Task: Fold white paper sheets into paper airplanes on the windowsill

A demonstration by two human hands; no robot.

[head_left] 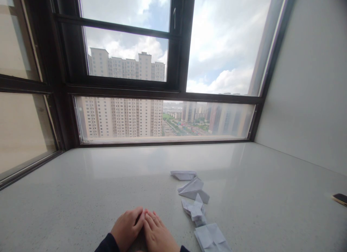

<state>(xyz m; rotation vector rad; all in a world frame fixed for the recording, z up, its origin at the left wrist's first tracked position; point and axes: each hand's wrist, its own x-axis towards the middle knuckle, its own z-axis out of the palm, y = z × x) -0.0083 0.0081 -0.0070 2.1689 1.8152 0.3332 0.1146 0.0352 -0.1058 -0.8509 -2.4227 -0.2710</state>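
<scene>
Low in the view, both my hands rest together on the speckled white sill (81,201). My left hand (127,226) is loosely bent, its fingertips against those of the other hand. My right hand (159,231) lies back up, its fingers stretched out close together. Neither shows anything held, though the space under the palms is hidden. Just right of them, a folded square paper piece (211,238) lies nearest to me. Beyond it are a pointed, star-like folded paper (196,210), a folded paper plane (193,188) and a narrow folded paper strip (183,175).
A dark-framed window (162,91) rises behind the sill, with tall buildings outside. On the right stands a plain pale wall (306,100). A dark object with a light edge (340,199) is partly visible at the right border.
</scene>
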